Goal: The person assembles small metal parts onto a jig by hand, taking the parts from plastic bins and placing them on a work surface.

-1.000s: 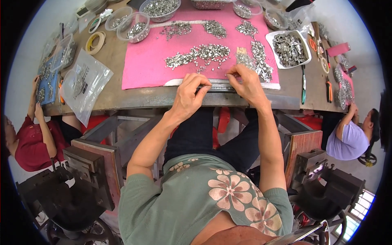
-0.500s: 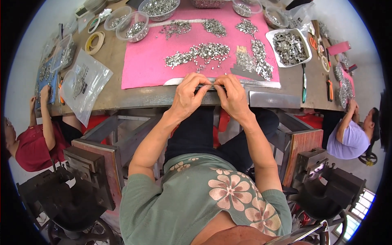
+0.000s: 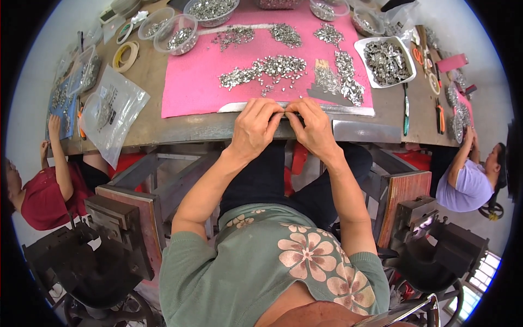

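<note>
At the front edge of the pink mat point(image 3: 190, 92), my left hand point(image 3: 252, 126) and my right hand point(image 3: 312, 126) meet with their fingertips pinched together. Whatever they pinch is too small and too covered by the fingers to name. Under and beside the fingers runs a pale silvery strip point(image 3: 354, 110) along the mat's edge. Beyond my hands lies a wide heap of small shiny metal pieces point(image 3: 283, 66). Right of it are a bundle of thin metal pieces point(image 3: 326, 79), a long heap of silvery pieces point(image 3: 348, 82) and a flat grey plate point(image 3: 332, 97).
A white tray of metal pieces point(image 3: 385, 62) stands right, near green-handled pliers point(image 3: 406, 117) and orange-handled pliers point(image 3: 440, 117). Clear tubs point(image 3: 177, 35) line the back. Left lie a tape roll point(image 3: 126, 57) and a plastic bag point(image 3: 117, 111). Co-workers sit at left point(image 3: 52, 193) and right point(image 3: 468, 185).
Both hands stay at the mat's edge, their fingertips drawn slightly closer together. The left co-worker's hands have shifted a little.
</note>
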Available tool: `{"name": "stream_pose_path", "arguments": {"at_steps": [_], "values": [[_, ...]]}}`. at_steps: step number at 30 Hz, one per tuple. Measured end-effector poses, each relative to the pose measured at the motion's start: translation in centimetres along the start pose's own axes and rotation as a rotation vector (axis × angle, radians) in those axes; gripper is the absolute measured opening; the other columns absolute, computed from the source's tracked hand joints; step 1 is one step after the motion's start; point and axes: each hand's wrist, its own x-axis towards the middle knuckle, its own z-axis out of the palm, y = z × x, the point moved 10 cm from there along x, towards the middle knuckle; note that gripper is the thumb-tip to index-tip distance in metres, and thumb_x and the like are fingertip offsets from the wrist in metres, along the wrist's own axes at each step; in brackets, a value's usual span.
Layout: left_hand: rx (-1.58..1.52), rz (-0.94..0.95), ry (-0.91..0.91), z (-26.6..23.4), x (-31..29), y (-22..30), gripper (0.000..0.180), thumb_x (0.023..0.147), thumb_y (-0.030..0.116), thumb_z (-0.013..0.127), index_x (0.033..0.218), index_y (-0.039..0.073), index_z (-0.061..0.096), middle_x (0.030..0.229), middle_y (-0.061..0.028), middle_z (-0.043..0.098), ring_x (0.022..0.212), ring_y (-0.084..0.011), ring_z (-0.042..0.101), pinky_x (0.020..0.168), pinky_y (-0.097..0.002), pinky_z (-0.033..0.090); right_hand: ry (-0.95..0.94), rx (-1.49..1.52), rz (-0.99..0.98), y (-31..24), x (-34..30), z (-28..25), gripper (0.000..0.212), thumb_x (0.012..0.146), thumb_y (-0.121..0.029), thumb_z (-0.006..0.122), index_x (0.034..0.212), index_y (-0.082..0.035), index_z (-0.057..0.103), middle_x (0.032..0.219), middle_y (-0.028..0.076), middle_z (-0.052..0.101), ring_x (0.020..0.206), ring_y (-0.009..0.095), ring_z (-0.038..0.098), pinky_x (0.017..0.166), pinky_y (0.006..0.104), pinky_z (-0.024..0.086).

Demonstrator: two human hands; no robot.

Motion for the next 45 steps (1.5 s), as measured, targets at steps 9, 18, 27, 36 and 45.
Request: {"name": "stream_pose_path", "arguments": {"at_steps": [9, 18, 27, 36, 45], "values": [[0.025, -0.044, -0.018, 0.1, 0.1, -0.1, 0.015, 0.08, 0.0, 0.075, 0.094, 0.002, 0.069, 0.098, -0.0106, 0.069, 0.092, -0.0295, 0.066, 0.08, -0.0383, 0.053, 0.002, -0.072, 0.145, 3.2, 1.1, -2.7, 0.01, 0.087, -0.001, 0.069, 0.097, 0.001, 0.068, 0.09, 0.013, 0.066, 0.084, 0.03, 0.065, 0.075, 0.0374, 0.05], [-0.021, -0.076, -0.034, -0.1, 0.2, -0.7, 0.01, 0.082, 0.003, 0.074, 0.092, 0.004, 0.07, 0.093, -0.0077, 0.068, 0.087, -0.028, 0.065, 0.076, -0.0375, 0.052, -0.094, -0.094, 0.209, 5.2, 2.7, -1.6, 0.009, 0.084, -0.008, 0.073, 0.091, -0.001, 0.073, 0.083, 0.015, 0.062, 0.085, 0.034, 0.062, 0.078, 0.0439, 0.05], [-0.193, -0.194, -0.11, 0.3, -0.1, -2.0, 0.013, 0.085, 0.0, 0.072, 0.098, 0.0, 0.071, 0.102, -0.0104, 0.072, 0.095, -0.0246, 0.069, 0.081, -0.0344, 0.055, -0.065, -0.08, 0.211, 6.2, 2.4, -1.4, 0.011, 0.082, -0.009, 0.076, 0.086, -0.001, 0.07, 0.081, 0.013, 0.061, 0.086, 0.033, 0.062, 0.076, 0.0442, 0.049], [-0.102, -0.05, -0.06, 0.2, 0.1, -1.1, 0.012, 0.086, 0.0, 0.072, 0.097, 0.0, 0.07, 0.101, -0.0109, 0.072, 0.095, -0.0268, 0.068, 0.084, -0.0355, 0.054, -0.1, -0.182, 0.115, 5.5, 2.6, -1.4, 0.01, 0.083, -0.007, 0.076, 0.088, -0.001, 0.07, 0.082, 0.012, 0.062, 0.079, 0.03, 0.063, 0.07, 0.0405, 0.05], [0.114, -0.006, -0.184, 0.1, 0.7, 0.1, 0.014, 0.082, 0.005, 0.076, 0.095, 0.004, 0.072, 0.099, -0.0097, 0.071, 0.095, -0.0276, 0.066, 0.088, -0.0388, 0.051, -0.044, -0.167, 0.065, 3.8, 2.1, -2.1, 0.009, 0.087, -0.002, 0.069, 0.094, 0.001, 0.065, 0.084, 0.014, 0.062, 0.081, 0.032, 0.063, 0.071, 0.0415, 0.05]]}}
